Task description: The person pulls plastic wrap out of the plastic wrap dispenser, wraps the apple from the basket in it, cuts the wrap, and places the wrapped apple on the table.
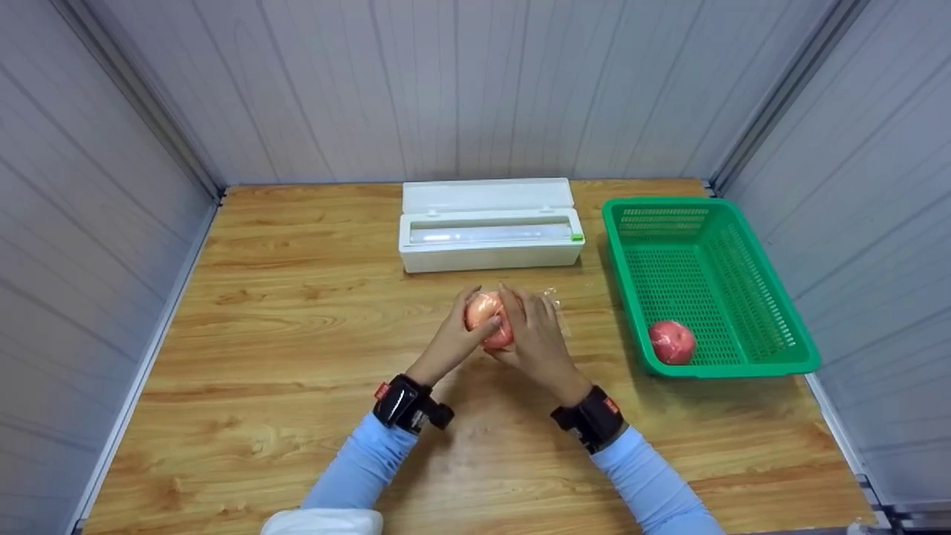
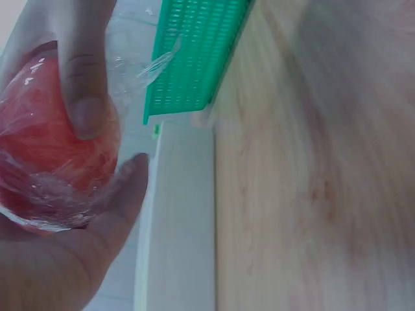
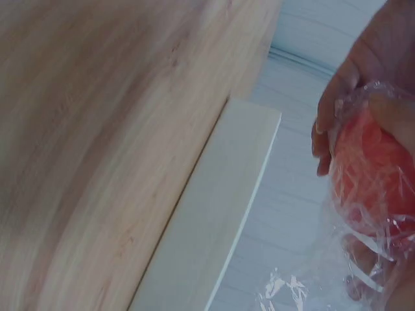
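Observation:
Between both hands, above the table, is a red apple (image 1: 484,306) with clear plastic wrap around it. My left hand (image 1: 452,336) grips its left side, the thumb lying across the front. My right hand (image 1: 536,338) holds the right side with fingers curved over the top. A loose end of cling film (image 3: 285,288) trails off the apple past the right hand. In the left wrist view, wrinkled film covers the apple (image 2: 52,149) and a thumb presses on it.
Behind the hands stands an open white cling film box (image 1: 490,258) with its roll (image 1: 483,235) inside. To the right is a green basket (image 1: 631,297) with another wrapped apple (image 1: 672,342) in its near left corner. Grey panel walls (image 1: 490,89) enclose the wooden table (image 1: 282,312).

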`<state>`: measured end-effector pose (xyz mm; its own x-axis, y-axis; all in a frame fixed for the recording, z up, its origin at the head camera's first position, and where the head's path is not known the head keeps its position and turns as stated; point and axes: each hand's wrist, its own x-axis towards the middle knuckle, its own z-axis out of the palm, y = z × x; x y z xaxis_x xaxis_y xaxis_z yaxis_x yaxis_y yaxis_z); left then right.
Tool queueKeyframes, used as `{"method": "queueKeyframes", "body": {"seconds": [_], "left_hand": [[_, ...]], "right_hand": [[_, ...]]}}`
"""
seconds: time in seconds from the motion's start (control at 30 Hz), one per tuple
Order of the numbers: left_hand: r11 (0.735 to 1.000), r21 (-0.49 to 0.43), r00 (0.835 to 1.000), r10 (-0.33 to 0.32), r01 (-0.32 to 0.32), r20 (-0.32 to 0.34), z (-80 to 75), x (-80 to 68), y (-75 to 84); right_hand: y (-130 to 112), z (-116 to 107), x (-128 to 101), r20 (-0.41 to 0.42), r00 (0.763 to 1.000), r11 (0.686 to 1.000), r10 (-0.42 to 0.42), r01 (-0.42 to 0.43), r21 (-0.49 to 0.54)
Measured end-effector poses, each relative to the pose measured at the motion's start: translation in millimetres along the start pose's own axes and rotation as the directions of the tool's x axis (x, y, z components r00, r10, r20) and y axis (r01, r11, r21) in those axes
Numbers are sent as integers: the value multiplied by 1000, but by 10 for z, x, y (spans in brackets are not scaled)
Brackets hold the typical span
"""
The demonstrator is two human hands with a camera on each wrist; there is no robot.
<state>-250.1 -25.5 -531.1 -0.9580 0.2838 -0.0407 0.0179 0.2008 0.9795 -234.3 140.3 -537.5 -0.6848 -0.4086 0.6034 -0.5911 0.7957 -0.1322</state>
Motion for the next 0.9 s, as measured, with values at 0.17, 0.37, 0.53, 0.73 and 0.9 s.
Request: {"method": "queueKeyframes", "body": {"seconds": [0.17, 0.37, 0.53, 0.73, 0.9], "left_hand": [[999, -52, 1000, -15, 14, -20, -2, -8, -81], [998, -65, 997, -14, 9, -72, -14, -53, -110], [994, -107, 995, -13, 2, -102, -8, -131, -70], [988, -154, 995, 14, -29, -99, 8, -237, -30], [984, -169, 993, 40, -58, -107, 19, -292, -26]], "right_hand": [[43, -91, -17, 40, 997, 998, -61, 60, 26], [76, -244, -95, 8, 992, 975, 128, -128, 181], [120, -306, -171, 58, 858, 742, 510, -473, 476], [185, -272, -197, 287, 732, 439, 618, -624, 646], [160, -273, -131, 291, 672, 333, 681, -639, 694]]}}
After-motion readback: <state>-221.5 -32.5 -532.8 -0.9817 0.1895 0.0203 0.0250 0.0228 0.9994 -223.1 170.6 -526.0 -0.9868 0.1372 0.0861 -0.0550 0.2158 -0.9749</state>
